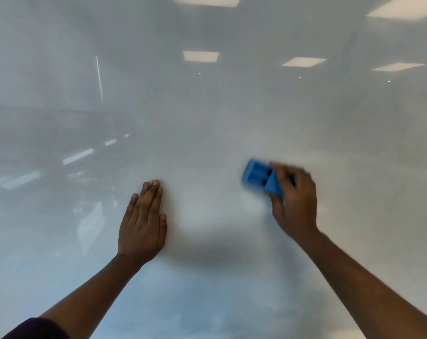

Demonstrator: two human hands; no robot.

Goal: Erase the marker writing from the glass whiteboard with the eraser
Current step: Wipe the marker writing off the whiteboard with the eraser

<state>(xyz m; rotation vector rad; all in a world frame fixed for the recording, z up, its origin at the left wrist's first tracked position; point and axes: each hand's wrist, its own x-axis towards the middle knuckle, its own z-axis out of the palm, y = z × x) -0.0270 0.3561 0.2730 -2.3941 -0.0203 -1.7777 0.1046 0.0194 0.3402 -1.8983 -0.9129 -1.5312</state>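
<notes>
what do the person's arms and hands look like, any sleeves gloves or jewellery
Both hands are bare: no gloves, and no rings or watch show on the left hand or the right hand, though the right is motion-blurred. Both forearms are uncovered to the wrist. A dark sleeve, maroon or near black, shows at the bottom left corner on the left arm. No sleeve is in view on the right arm.

Two hands, left hand [142, 223] and right hand [296, 201]; one blue eraser [257, 175]; one glass whiteboard [207, 118]

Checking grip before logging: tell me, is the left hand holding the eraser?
No, the left hand lies flat and empty on the board; the right hand grips the blue eraser.
</notes>
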